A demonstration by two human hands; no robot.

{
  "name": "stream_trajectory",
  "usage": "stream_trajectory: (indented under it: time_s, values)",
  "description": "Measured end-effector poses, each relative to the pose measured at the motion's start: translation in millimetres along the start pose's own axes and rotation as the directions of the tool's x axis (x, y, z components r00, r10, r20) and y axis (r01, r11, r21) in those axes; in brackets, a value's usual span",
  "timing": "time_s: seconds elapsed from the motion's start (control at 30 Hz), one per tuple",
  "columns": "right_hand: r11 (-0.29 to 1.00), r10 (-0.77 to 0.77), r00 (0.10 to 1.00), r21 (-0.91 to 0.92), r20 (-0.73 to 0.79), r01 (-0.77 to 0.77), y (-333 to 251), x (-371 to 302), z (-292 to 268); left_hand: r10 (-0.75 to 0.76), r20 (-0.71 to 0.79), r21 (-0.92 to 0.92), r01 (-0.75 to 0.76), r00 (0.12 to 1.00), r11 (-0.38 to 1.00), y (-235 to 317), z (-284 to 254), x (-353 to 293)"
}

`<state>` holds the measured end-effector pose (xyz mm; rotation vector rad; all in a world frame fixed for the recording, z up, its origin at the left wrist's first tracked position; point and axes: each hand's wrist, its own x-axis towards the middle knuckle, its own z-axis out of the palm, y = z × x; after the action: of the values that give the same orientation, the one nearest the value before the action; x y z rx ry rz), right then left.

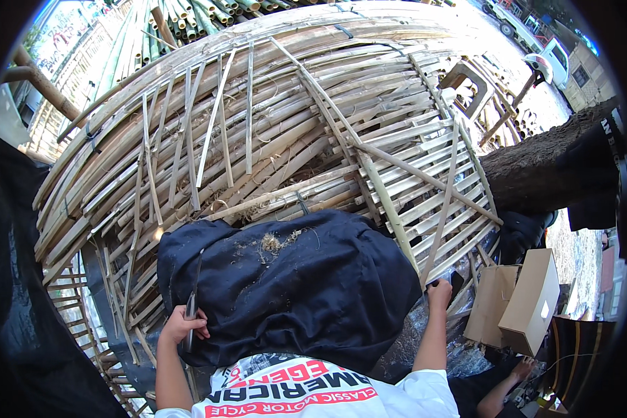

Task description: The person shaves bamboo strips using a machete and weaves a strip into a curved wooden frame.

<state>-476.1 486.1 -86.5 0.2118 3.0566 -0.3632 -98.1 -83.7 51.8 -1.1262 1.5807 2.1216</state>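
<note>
My left hand (182, 326) is closed around the dark handle of a knife (191, 322). Its long narrow blade points away from me, along the left edge of a black cloth (306, 279) spread over my lap. A small heap of pale shavings (272, 242) lies on the cloth. To the right of the cloth, my right hand (439, 295) is closed, its fingertips at the lower end of a long flat bamboo strip (442, 223). The strip slants over a panel of pale slats (432, 177). A small dark thing (457, 281) shows beside that hand.
A big pile of split bamboo (258, 118) fills the space ahead, loose strips lying across it. Green bamboo poles (202, 15) are stacked behind. At right are an open cardboard box (533, 303), a thick trunk (536, 164) and a bare limb (510, 383); a truck (550, 59) stands far off.
</note>
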Motion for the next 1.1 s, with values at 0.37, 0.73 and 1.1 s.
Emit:
stream_trajectory:
  time_s: [0.37, 0.73, 1.1]
  values:
    - [0.953, 0.032, 0.989, 0.302, -0.147, 0.014, 26, -8, 7, -0.013, 0.004, -0.010, 0.014, 1.000, 1.000, 1, -2, -1]
    - [0.996, 0.084, 0.995, -0.011, -0.046, -0.085, 7, -7, 7, 0.011, 0.024, 0.001, -0.011, 1.000, 1.000, -3, -4, 0]
    - [0.996, 0.084, 0.995, -0.014, 0.050, -0.084, -6, -5, -3, 0.027, 0.003, -0.007, -0.027, 1.000, 1.000, -5, -4, 0]
